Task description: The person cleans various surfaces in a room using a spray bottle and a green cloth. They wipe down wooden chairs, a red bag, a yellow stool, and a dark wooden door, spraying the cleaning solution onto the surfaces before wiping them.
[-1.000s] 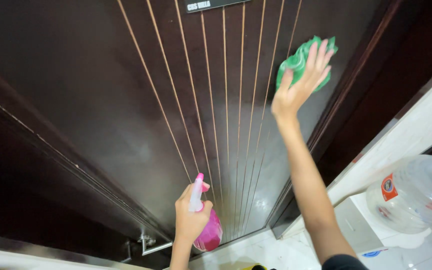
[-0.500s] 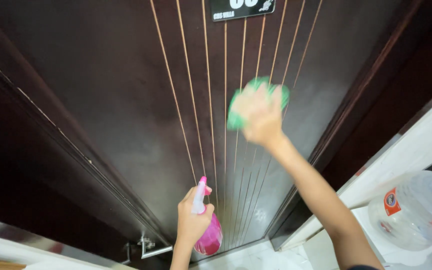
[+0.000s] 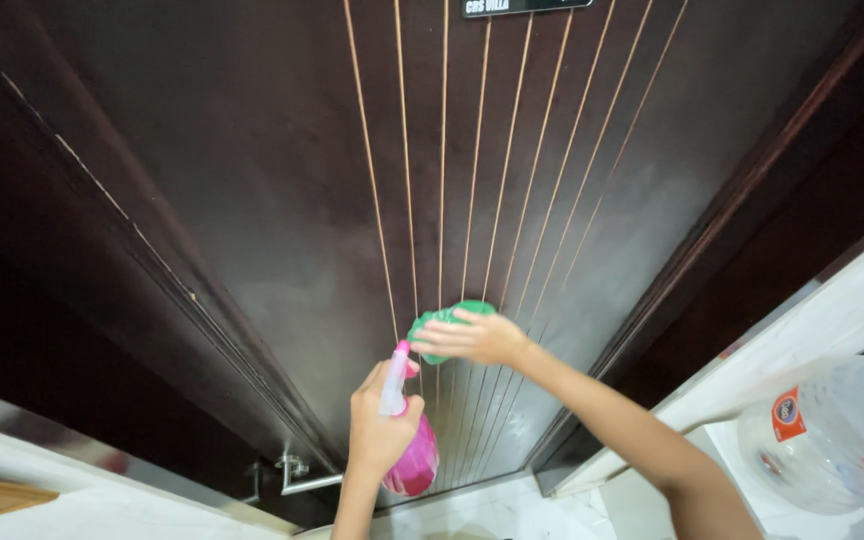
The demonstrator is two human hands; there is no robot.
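My right hand (image 3: 477,338) presses a green cloth (image 3: 439,325) flat against the lower middle of a dark brown door (image 3: 252,200) with thin vertical gold-coloured lines. The cloth shows only above and left of my fingers. Just below it, my left hand (image 3: 380,428) grips a pink spray bottle (image 3: 410,455) upright by its neck, its pale nozzle (image 3: 395,375) close to the cloth and pointing at the door.
A small dark plate (image 3: 522,6) sits at the door's top edge. A metal door stop or handle (image 3: 297,475) is at the lower left. A large clear water jug (image 3: 832,430) stands at the right on a white surface, beside a white wall edge (image 3: 832,300).
My right hand has swept the green cloth down the door, from the upper right to the lower middle, just above the spray bottle. The left hand has stayed put.
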